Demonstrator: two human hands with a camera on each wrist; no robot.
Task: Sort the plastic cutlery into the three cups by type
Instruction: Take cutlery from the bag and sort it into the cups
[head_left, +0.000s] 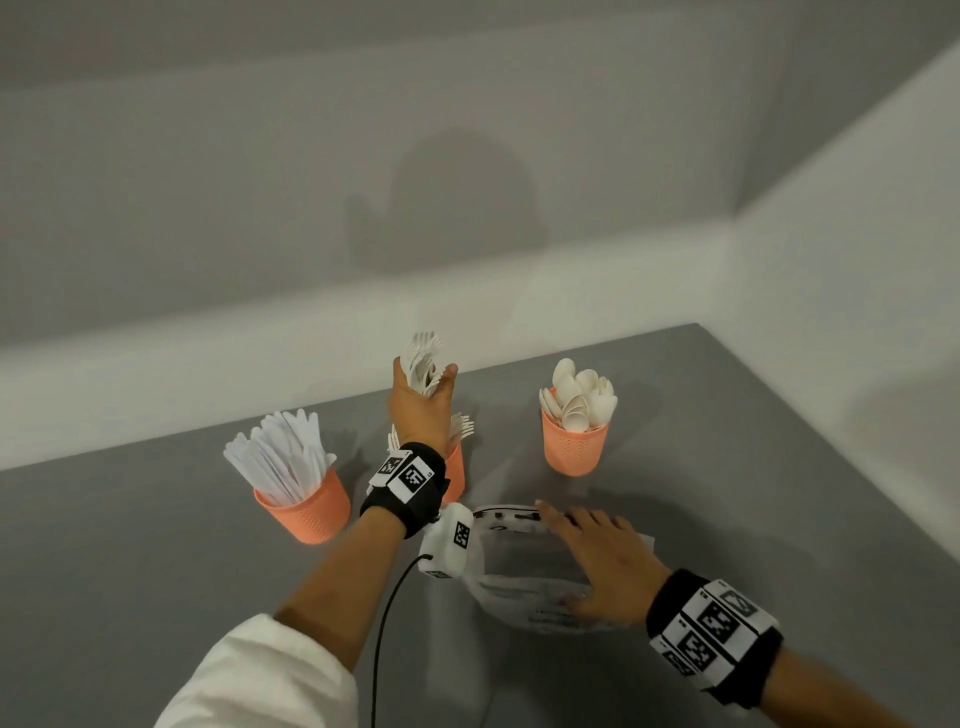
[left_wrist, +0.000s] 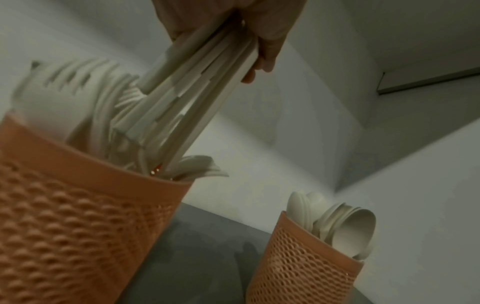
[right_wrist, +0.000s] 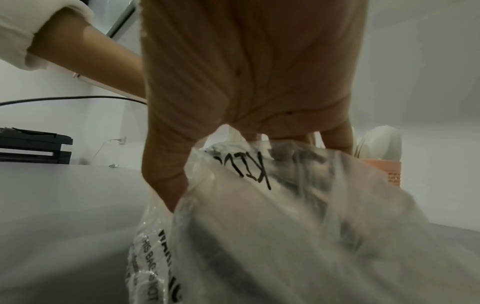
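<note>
Three orange mesh cups stand in a row on the grey table. The left cup (head_left: 306, 506) holds white knives (head_left: 283, 457), the right cup (head_left: 573, 449) holds spoons (head_left: 579, 397), and the middle cup (head_left: 453, 470) holds forks, mostly hidden behind my left wrist. My left hand (head_left: 422, 397) grips a bundle of white forks (head_left: 423, 358), tines up, above the middle cup. In the left wrist view the bundle's handles (left_wrist: 187, 107) reach down into the middle cup (left_wrist: 85, 216). My right hand (head_left: 597, 556) lies flat on a clear plastic bag (head_left: 511, 571), fingers spread.
The table's right edge (head_left: 831, 441) runs diagonally down to the right. A white wall stands close behind the cups. A black cable (head_left: 387, 623) hangs from my left wrist camera. In the right wrist view a black device (right_wrist: 33, 146) sits far off to the left.
</note>
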